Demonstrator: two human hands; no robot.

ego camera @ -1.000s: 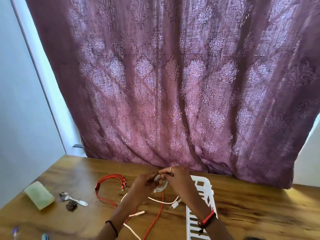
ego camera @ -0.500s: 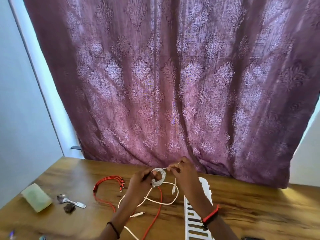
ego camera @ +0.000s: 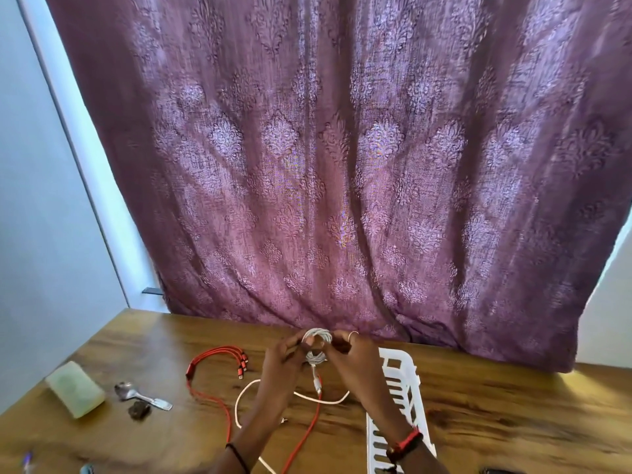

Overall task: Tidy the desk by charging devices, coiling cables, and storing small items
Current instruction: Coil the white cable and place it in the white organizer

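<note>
A white cable (ego camera: 317, 340) is wound into a small coil held up above the wooden desk (ego camera: 513, 405). My left hand (ego camera: 284, 360) pinches the coil's left side and my right hand (ego camera: 352, 354) pinches its right side. The cable's loose tail (ego camera: 297, 395) hangs down and loops over the desk. A red multi-head cable (ego camera: 219, 357) lies on the desk to the left, its long strand (ego camera: 307, 436) running toward the near edge.
A white slatted plastic basket (ego camera: 403, 388) lies right of my hands. A pale green block (ego camera: 75, 393), a metal spoon (ego camera: 143, 396) and a small dark object (ego camera: 138, 411) lie at the left. A purple curtain (ego camera: 342, 165) hangs behind the desk.
Both hands have lifted the coil higher and away from me, and more of the white cable is wound onto it; the loose tail on the desk is shorter.
</note>
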